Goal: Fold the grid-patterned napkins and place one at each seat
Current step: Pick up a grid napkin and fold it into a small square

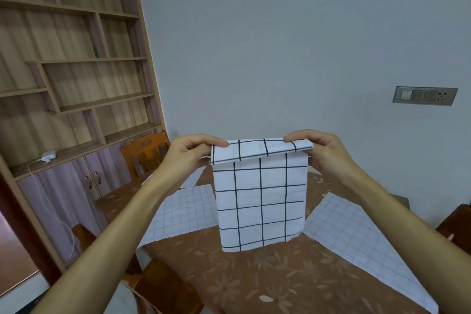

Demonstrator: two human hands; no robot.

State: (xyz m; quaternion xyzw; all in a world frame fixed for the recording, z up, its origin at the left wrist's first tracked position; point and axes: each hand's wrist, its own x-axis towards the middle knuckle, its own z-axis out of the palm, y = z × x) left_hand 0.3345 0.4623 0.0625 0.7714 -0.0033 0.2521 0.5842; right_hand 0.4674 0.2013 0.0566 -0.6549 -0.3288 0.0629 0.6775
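- L hand (190, 151) + R hand (322, 150) each pinch a top corner of napkin (261, 199), held up above table (254, 275), top edge folded over.
- 2 more napkins (183, 211) flat on table, either side.

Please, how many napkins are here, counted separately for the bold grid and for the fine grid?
Bold-grid napkin, pinched at its top by the left hand and right hand: 1
Fine-grid napkins lying on the table: 3, namely the left napkin, the right napkin and the far napkin, which is partly hidden behind the left forearm
Total: 4
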